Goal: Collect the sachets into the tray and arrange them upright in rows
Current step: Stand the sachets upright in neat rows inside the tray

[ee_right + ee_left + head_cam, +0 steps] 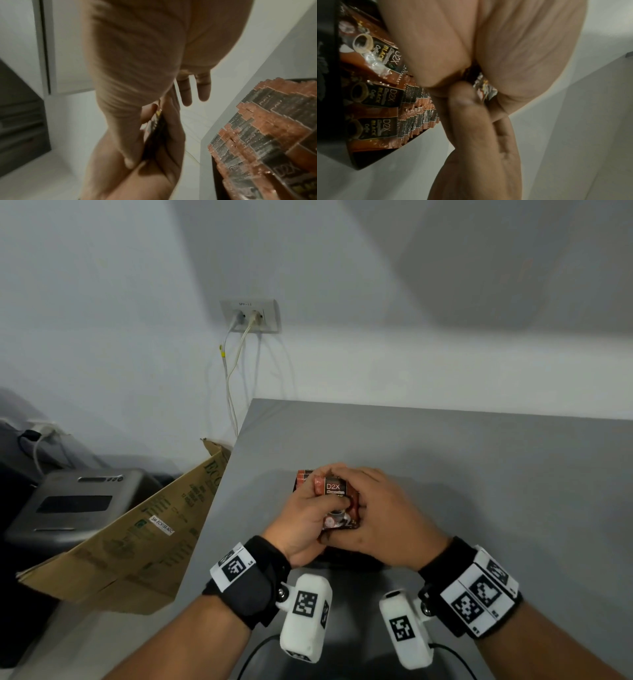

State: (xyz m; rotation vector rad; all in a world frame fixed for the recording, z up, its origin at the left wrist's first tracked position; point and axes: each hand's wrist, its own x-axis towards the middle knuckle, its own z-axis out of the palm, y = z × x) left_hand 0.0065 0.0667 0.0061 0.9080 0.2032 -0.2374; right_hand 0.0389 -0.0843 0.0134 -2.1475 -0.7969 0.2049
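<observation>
Both hands meet over the grey table point(479, 474) and grip one small bundle of brown D2X coffee sachets point(335, 491). My left hand point(317, 506) holds the bundle's left side with its thumb across the front. My right hand point(376, 501) curls round the right side. The bundle's foil edge point(485, 88) shows between thumb and fingers in the left wrist view, and its dark edge point(154, 128) in the right wrist view. Below the hands sits the black tray point(352, 559), mostly hidden. Several sachets point(375, 94) stand upright in rows inside it, their serrated tops point(257, 128) showing.
An open cardboard box point(137, 542) leans by the table's left edge, with a grey appliance point(72, 505) behind it. A wall socket point(251, 314) with white cables is on the wall beyond. A black cable point(452, 655) runs along the table's near edge.
</observation>
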